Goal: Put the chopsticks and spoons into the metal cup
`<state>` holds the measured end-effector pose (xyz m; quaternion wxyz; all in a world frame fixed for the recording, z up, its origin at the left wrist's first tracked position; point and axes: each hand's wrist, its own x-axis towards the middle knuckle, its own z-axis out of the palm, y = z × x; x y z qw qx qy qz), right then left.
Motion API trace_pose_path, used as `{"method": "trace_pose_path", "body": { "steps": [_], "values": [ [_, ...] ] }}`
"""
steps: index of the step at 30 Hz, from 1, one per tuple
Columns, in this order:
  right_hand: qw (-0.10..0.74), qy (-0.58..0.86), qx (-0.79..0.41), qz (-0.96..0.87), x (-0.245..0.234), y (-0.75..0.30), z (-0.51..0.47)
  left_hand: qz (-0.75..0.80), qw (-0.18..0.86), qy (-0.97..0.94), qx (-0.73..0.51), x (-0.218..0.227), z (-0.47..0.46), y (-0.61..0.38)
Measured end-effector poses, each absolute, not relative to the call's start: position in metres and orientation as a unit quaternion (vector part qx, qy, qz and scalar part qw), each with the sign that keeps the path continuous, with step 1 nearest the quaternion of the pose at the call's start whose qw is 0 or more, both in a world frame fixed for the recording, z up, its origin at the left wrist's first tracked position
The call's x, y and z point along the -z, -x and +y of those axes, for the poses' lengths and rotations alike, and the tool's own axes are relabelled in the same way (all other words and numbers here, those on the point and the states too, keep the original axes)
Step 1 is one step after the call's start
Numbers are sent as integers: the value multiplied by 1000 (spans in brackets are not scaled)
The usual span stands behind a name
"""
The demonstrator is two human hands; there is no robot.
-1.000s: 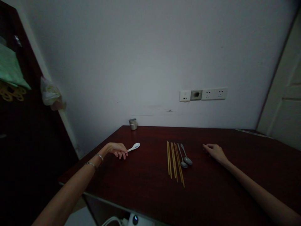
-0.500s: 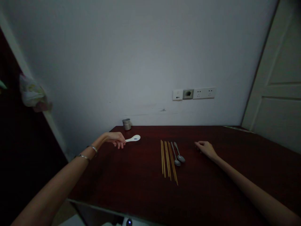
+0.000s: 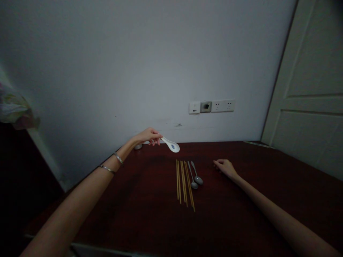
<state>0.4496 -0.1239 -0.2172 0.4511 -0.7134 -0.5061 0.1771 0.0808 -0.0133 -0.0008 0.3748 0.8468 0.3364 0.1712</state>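
Status: left hand (image 3: pixel 148 136) is closed on the handle of the white spoon (image 3: pixel 171 145), pinched between thumb and fingers, with the bowl end pointing toward the chopsticks (image 3: pixel 184 182) and tipped down. The spoon is in the air, up-left of the chopsticks' far ends, clear of the tabletop (image 3: pixel 241 214) and touching nothing else. Right hand (image 3: pixel 224 167) lies on the tabletop well right of the chopsticks, palm down, fingers loosely curled, nothing in it as far as I can see. Laid out: chopsticks side by side in a neat, roughly parallel row; exact count is hard to read in this light. Two metal spoons (image 3: pixel 195 175) sit just right of the chopsticks, bowls toward the person, handles away, close together and maybe touching. My read: sticks and metal spoons are lined up, and the white spoon is the one piece off the tabletop with no spot in that row yet. A small cup (image 3: pixel 138 146) sits far left of the chopsticks by the wall, mostly hidden behind the left hand. Two bangles (image 3: pixel 118 157) on the left wrist. Writing: none readable. The white spoon has a small blue mark on the bowl, a pattern rather than text as far as I can tell. The socket strip (image 3: pixel 211 106) on the wall above the chopsticks has no legible label. No brand visible on anything; the frame is dim.
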Motion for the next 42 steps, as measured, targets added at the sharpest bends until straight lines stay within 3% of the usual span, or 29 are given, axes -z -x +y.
{"method": "trace_pose_path", "body": {
  "steps": [6, 16, 29, 36, 42],
  "values": [
    [447, 719, -169, -504, 219, -449, -122, 299, 354, -848, -259, 3, -22, -120],
    [452, 714, -165, -509, 215, -447, -126, 189, 525, -685, -468, 50, -33, -185],
    [466, 682, -215, -520, 211, -447, -123, 244, 481, -750, -382, 87, -47, -212],
    [557, 587, -246, -533, 151, -408, -138, 243, 498, -754, -352, 95, -51, -219],
    [539, 552, -254, -583, 122, -368, -149, 244, 486, -763, -349, 98, -55, -221]
  ]
}}
